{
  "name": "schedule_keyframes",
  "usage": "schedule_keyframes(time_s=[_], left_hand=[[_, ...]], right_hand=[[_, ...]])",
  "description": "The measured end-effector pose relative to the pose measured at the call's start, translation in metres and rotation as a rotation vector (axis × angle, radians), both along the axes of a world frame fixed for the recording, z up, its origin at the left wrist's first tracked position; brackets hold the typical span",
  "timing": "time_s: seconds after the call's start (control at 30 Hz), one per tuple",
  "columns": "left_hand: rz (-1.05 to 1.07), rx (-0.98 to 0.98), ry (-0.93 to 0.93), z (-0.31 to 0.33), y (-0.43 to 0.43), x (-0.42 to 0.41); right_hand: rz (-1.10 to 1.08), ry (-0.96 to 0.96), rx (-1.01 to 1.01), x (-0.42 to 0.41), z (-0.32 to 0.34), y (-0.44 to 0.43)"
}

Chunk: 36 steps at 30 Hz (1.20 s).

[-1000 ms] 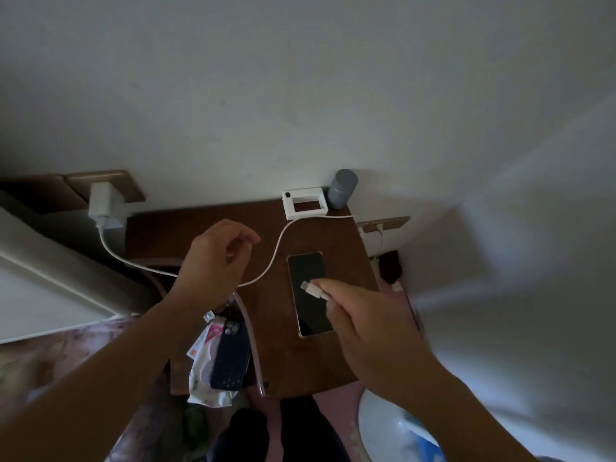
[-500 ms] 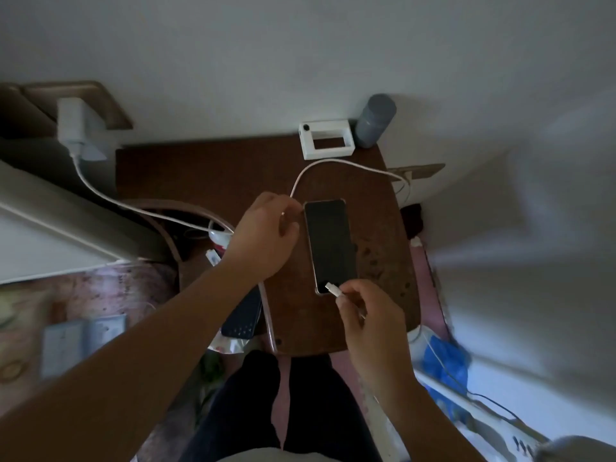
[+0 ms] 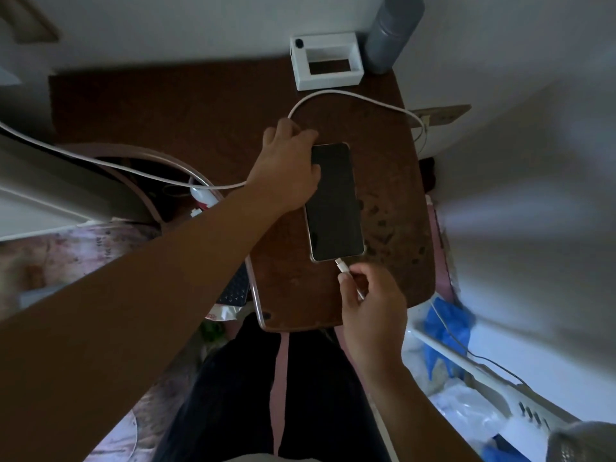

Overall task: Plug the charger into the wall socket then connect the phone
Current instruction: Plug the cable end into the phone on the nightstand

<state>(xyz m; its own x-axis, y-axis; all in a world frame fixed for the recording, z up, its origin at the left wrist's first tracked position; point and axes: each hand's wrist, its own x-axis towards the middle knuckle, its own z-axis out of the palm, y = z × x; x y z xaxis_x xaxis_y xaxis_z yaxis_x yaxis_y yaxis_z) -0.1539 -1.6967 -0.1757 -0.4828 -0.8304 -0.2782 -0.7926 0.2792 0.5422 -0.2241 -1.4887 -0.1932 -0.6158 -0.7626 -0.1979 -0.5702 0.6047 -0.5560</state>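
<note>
Brown table (image 3: 206, 105), phone (image 3: 335, 208), plug (image 3: 343, 265)

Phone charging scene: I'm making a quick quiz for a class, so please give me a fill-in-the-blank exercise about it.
1. The phone lies on a brown ____ with its screen up.
2. The right hand pinches the cable plug at the phone's ____ edge.
3. The left hand presses on the phone's ____ end.
4. The phone's screen is ____.

Missing words: table; near (bottom); far (top); dark (off)
</note>
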Motion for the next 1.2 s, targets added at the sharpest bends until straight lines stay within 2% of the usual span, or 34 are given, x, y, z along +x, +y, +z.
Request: schedule_keyframes(time_s=[0.17,0.47,0.67,1.2], left_hand=[[-0.031,-0.007,-0.018,-0.003,-0.008,-0.004],[-0.035,-0.003,-0.017,-0.004,-0.010,-0.005],[0.043,-0.010,0.022,-0.006,-0.009,0.002],[0.111,0.002,0.098,-0.013,-0.005,0.007]], right_hand=[[-0.024,0.034,0.082,0.000,-0.002,0.002],[-0.038,-0.061,0.061,-0.003,0.002,-0.001],[-0.109,-0.139,0.032,-0.001,0.001,-0.002],[-0.124,-0.115,-0.030,0.005,-0.004,-0.008]])
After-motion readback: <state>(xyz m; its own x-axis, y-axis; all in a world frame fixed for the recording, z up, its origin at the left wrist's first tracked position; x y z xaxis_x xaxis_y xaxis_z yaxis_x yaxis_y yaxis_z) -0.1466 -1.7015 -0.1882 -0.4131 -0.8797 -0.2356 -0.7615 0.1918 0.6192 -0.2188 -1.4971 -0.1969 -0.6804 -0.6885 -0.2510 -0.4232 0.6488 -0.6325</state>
